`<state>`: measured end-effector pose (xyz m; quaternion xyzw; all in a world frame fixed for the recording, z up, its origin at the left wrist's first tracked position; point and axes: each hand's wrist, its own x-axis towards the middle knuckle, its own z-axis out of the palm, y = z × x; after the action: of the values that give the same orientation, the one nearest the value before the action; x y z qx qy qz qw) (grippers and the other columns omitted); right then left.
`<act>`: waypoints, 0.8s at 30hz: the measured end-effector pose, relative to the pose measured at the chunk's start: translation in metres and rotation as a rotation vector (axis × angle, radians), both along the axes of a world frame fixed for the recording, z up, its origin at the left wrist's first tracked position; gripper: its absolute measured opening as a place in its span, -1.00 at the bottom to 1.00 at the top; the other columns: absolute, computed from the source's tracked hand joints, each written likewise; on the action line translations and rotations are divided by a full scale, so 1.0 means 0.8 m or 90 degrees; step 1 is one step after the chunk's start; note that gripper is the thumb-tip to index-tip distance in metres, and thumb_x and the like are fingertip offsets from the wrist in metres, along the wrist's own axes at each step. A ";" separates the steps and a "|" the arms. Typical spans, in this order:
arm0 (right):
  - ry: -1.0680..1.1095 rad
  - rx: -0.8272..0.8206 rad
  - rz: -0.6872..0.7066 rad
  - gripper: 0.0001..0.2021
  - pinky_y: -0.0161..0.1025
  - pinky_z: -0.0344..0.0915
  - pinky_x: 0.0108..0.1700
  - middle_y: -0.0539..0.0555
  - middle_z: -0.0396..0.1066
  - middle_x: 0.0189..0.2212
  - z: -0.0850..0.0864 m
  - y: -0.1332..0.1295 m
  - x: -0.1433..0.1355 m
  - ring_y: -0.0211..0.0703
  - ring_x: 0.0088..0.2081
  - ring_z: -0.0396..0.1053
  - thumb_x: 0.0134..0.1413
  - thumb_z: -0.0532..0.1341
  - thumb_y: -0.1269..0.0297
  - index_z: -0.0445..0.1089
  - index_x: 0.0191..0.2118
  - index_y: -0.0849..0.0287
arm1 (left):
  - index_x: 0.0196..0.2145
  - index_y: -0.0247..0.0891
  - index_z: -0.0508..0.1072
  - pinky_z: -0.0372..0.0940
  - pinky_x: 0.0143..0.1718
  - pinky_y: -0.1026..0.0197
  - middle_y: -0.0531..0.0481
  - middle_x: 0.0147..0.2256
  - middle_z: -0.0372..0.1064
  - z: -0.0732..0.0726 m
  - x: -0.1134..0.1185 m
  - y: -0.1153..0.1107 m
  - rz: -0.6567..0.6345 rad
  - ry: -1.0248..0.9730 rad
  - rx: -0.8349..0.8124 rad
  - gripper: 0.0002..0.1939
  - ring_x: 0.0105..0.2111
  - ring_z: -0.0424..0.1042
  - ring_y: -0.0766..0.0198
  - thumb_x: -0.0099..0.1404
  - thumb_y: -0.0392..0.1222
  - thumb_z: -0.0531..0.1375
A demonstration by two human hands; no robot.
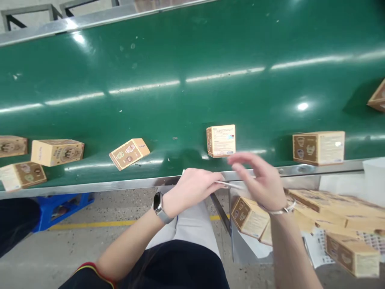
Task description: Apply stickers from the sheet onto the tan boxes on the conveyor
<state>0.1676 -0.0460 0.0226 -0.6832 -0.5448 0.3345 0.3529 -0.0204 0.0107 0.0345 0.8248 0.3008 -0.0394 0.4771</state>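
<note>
My left hand [197, 185], with a watch on the wrist, is over the metal edge of the green belt [180, 108]. Its fingers are closed on a thin white item [230, 184], seen nearly edge-on. To its right, my right hand [260, 180] has its thumb and fingers apart, with nothing visible between them. Its fingertips are just below a small tan and brown box [222, 141] on the belt; whether they touch it is unclear. A tilted box [129, 153] lies on the belt to the left.
More boxes lie on the belt at the left [58, 152] and right [319, 147]. Below the belt at the right, a side table holds many boxes [351, 253] and printed sheets [319, 247]. A blue stool [64, 208] stands at the lower left.
</note>
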 end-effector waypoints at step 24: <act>-0.205 0.136 -0.131 -0.79 -0.05 0.49 -0.11 0.14 0.56 -0.21 0.024 -0.242 -0.044 -0.02 -0.12 0.53 0.19 0.23 0.51 0.48 -0.17 0.04 | -0.41 -0.29 0.49 0.16 -0.53 0.34 0.13 -0.54 0.40 0.014 0.044 -0.093 -0.217 0.060 -0.222 -0.74 -0.55 0.35 0.36 0.44 -0.19 0.15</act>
<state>0.1320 -0.2398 0.0414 -0.7386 -0.5539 0.1232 0.3639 0.0147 -0.0634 0.0456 0.7659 0.1680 -0.2094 0.5842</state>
